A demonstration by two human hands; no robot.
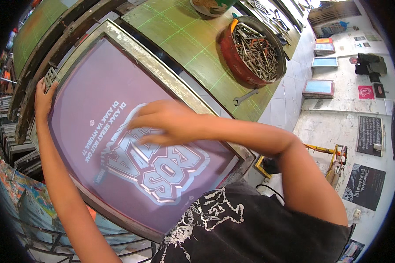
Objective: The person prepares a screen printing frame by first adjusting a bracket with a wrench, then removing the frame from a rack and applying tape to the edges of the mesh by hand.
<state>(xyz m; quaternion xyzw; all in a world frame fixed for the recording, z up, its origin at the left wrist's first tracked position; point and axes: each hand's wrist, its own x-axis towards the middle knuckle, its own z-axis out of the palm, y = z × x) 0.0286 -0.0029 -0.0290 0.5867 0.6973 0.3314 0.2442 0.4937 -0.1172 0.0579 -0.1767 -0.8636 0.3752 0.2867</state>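
Note:
A screen-printing frame (180,90) lies tilted in front of me, with purple mesh (98,72) stretched inside its worn border. Pale blue lettering and outlines (162,184) show in the mesh. My left hand (44,100) grips the frame's far left edge, its fingers at a small slotted metal bracket (51,79). Over the middle of the design is my right hand (169,122), slightly smeared by motion. Its fingers are apart and bent downward, with nothing seen in them. Whether they touch the mesh I cannot tell.
Beyond the frame stands a green gridded table (171,37) with a red round tin (239,65) full of bolts and a wrench (245,97). Dark wooden beams (59,41) run at the left. Framed screens (319,87) lean against the wall at the right.

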